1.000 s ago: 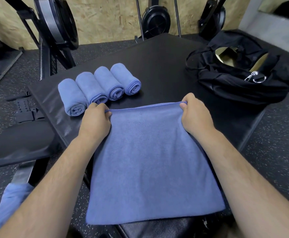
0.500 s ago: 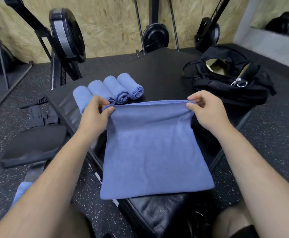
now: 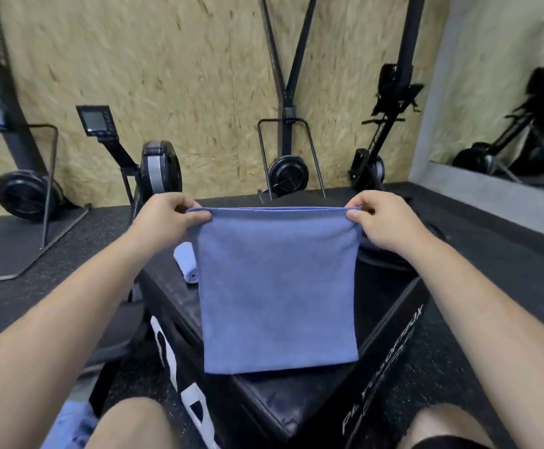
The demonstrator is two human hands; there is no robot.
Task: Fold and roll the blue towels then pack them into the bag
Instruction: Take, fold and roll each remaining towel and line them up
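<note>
— Position of the towel?
— The towel (image 3: 277,286) hangs at the person's twelve o'clock. Its top hem runs nine to three and the cloth drops straight toward six. The left hand (image 3: 167,215) pinches the nine o'clock corner and the right hand (image 3: 380,218) the three o'clock corner, thumbs and fingers closed on the hem. Neither hand is nearer.
— Beneath it?
— The box (image 3: 264,393). Whether the lower hem touches it, I cannot tell. One rolled towel (image 3: 186,264) lies on the box just beside the cloth, at its nine o'clock. A dark shape (image 3: 382,262) at three o'clock may be the bag. Rowing machines (image 3: 154,170) stand well apart.
— Judgement?
— Laying it flat calls for keeping clear of the roll.
</note>
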